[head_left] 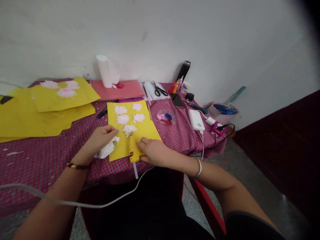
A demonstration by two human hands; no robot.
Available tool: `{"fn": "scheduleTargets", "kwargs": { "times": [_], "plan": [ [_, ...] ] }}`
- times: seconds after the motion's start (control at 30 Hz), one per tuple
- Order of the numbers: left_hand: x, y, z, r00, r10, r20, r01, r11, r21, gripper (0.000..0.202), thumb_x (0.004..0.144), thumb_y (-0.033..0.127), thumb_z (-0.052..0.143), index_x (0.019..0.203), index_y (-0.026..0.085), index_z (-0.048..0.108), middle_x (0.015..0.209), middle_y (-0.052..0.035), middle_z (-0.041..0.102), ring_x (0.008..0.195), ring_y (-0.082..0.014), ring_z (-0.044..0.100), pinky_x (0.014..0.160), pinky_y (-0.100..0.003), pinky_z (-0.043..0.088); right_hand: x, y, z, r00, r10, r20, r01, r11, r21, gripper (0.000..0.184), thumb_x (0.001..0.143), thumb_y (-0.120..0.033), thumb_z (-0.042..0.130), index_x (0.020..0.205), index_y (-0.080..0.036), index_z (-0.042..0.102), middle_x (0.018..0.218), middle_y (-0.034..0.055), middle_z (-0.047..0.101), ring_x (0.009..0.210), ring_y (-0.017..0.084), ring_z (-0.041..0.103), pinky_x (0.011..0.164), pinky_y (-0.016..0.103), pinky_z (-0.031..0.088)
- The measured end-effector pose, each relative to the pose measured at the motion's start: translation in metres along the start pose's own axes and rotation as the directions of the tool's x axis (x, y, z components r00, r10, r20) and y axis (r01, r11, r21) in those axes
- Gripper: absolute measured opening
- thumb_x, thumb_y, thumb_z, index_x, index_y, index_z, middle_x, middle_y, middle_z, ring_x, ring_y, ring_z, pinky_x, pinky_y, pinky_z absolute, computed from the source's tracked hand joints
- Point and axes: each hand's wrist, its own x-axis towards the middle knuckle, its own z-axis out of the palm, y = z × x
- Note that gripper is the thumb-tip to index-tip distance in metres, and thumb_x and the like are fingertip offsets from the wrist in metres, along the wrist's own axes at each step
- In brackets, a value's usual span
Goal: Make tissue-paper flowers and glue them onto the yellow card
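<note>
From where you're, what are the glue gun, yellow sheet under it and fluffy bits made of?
Glue gun: probably hard plastic, with a smooth, moulded yellow body. Yellow sheet: likely matte paper or thin card, flat with straight edges. Fluffy bits: maybe tissue, matte with ragged edges.

Tufts (122,119) on sheet (149,130) | palette (174,117) right of sheet | scissors (157,89) behind palette | power bank (196,119) right of palette
</note>
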Motion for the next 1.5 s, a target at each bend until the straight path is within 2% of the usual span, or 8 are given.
{"fn": "scheduleTargets", "kwargs": {
  "times": [0.3, 0.47, 0.67, 0.8, 1.0, 1.17, 1.33, 1.5],
  "plan": [
    [-0.015, 0.009, -0.008, 0.996, -0.071, -0.055, 0.056, 0.969, -0.239, 0.029, 0.065, 0.045, 0.068, 0.073, 0.019, 0.058, 0.051, 0.0053, 0.055, 0.037, -0.0102, 0.044, 0.036, -0.021, 0.030, 0.001, 0.004, -0.004, 1.000, 0.022, -0.004, -0.022, 1.000, -0.020, 0.035, 0.088, -0.040, 0.061, 0.110, -0.012, 0.058, 0.108, 0.0115, 0.061, 0.089, 0.024, 0.067, 0.073, 0.034, 0.054],
    [-0.037, 0.028, -0.010, 0.994, -0.060, -0.090, 0.036, 0.967, -0.253, 0.026, 0.066, 0.043, 0.066, 0.070, 0.019, 0.058, 0.050, 0.0057, 0.053, 0.036, -0.0088, 0.041, 0.035, -0.020, 0.026, 0.000, 0.003, -0.008, 1.000, 0.005, 0.022, -0.005, 1.000, -0.018, 0.041, 0.087, -0.043, 0.062, 0.114, -0.013, 0.057, 0.109, 0.0124, 0.061, 0.093, 0.025, 0.066, 0.076, 0.035, 0.053],
    [-0.062, 0.050, -0.006, 0.992, -0.014, -0.129, -0.018, 0.971, -0.238, 0.020, 0.074, 0.039, 0.059, 0.073, 0.019, 0.060, 0.048, 0.0058, 0.049, 0.038, -0.0086, 0.041, 0.036, -0.020, 0.026, -0.006, 0.006, -0.009, 1.000, -0.015, -0.024, 0.015, 1.000, 0.003, 0.045, 0.085, -0.042, 0.065, 0.120, -0.014, 0.058, 0.110, 0.0112, 0.062, 0.095, 0.025, 0.066, 0.078, 0.034, 0.052],
    [-0.071, 0.045, -0.003, 0.984, -0.032, -0.173, -0.019, 0.957, -0.288, 0.022, 0.075, 0.041, 0.059, 0.076, 0.019, 0.060, 0.053, 0.0049, 0.052, 0.039, -0.0090, 0.043, 0.036, -0.020, 0.029, -0.010, 0.006, -0.004, 0.997, -0.030, -0.073, 0.030, 1.000, -0.001, 0.044, 0.084, -0.040, 0.067, 0.118, -0.012, 0.058, 0.110, 0.0123, 0.061, 0.098, 0.026, 0.064, 0.079, 0.035, 0.052],
    [-0.076, 0.027, 0.003, 0.983, -0.082, -0.163, 0.026, 0.948, -0.316, 0.025, 0.072, 0.043, 0.063, 0.076, 0.019, 0.058, 0.054, 0.0047, 0.053, 0.039, -0.0088, 0.042, 0.036, -0.020, 0.028, -0.010, 0.004, 0.005, 0.996, -0.028, -0.088, 0.028, 1.000, 0.009, 0.032, 0.089, -0.030, 0.059, 0.113, -0.008, 0.058, 0.111, 0.0134, 0.059, 0.095, 0.024, 0.064, 0.081, 0.035, 0.052],
    [-0.087, 0.010, 0.011, 0.998, -0.069, -0.013, 0.065, 0.983, -0.169, 0.023, 0.076, 0.042, 0.061, 0.070, 0.020, 0.057, 0.050, 0.0051, 0.050, 0.040, -0.0106, 0.042, 0.039, -0.022, 0.029, -0.011, 0.007, 0.008, 0.995, -0.023, -0.094, 0.027, 0.999, 0.044, 0.032, 0.090, -0.031, 0.057, 0.114, -0.009, 0.057, 0.110, 0.0130, 0.060, 0.093, 0.023, 0.064, 0.081, 0.035, 0.052],
    [-0.102, 0.000, 0.028, 0.972, 0.129, 0.199, -0.149, 0.985, 0.090, 0.027, 0.081, 0.041, 0.057, 0.067, 0.018, 0.064, 0.063, 0.0001, 0.061, 0.062, -0.0156, 0.056, 0.058, -0.025, 0.042, -0.008, 0.011, 0.009, 0.995, -0.011, -0.104, 0.018, 0.997, 0.073, 0.033, 0.090, -0.031, 0.056, 0.114, -0.009, 0.059, 0.111, 0.0139, 0.061, 0.093, 0.024, 0.064, 0.081, 0.035, 0.052],
    [-0.109, 0.006, 0.048, 0.953, 0.169, 0.253, -0.178, 0.984, 0.014, 0.026, 0.086, 0.037, 0.054, 0.091, 0.018, 0.070, 0.081, -0.0030, 0.069, 0.073, -0.0172, 0.061, 0.067, -0.026, 0.047, -0.009, 0.012, 0.008, 0.992, -0.023, -0.126, 0.037, 0.993, 0.109, 0.034, 0.089, -0.028, 0.057, 0.117, -0.008, 0.059, 0.111, 0.0149, 0.062, 0.096, 0.024, 0.064, 0.083, 0.035, 0.051]
  ]
}}
